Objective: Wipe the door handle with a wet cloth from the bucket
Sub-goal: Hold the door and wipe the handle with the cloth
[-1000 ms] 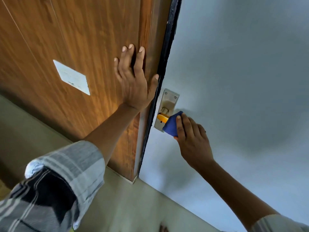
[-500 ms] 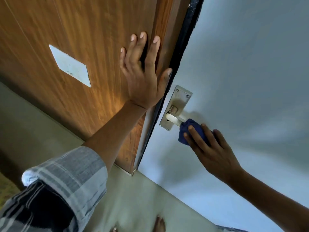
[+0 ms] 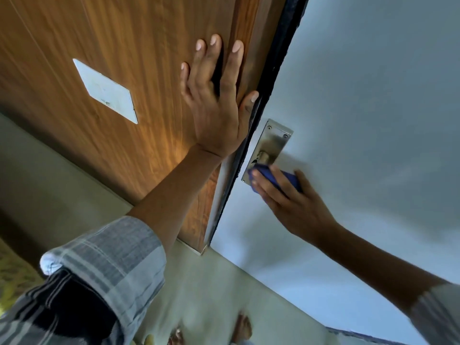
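A metal door handle plate [image 3: 272,141] is screwed to the pale grey door [image 3: 361,95] near its black edge. My right hand [image 3: 288,197] presses a blue cloth [image 3: 271,176] over the lever and the plate's lower end; the lever is hidden under cloth and fingers. My left hand [image 3: 216,100] lies flat with fingers spread on the brown wooden panel [image 3: 112,41], thumb at the door's edge. No bucket shows in this view.
A white rectangular plate [image 3: 105,92] sits on the wooden panel to the left. Pale floor tiles [image 3: 211,295] lie below, with my bare feet [image 3: 242,328] near the bottom edge. A black seal strip [image 3: 278,61] runs along the door edge.
My right hand has slid the blue cloth along the lever, out to the right and then back toward the plate, now covering its lower end. The left hand stays flat on the wood.
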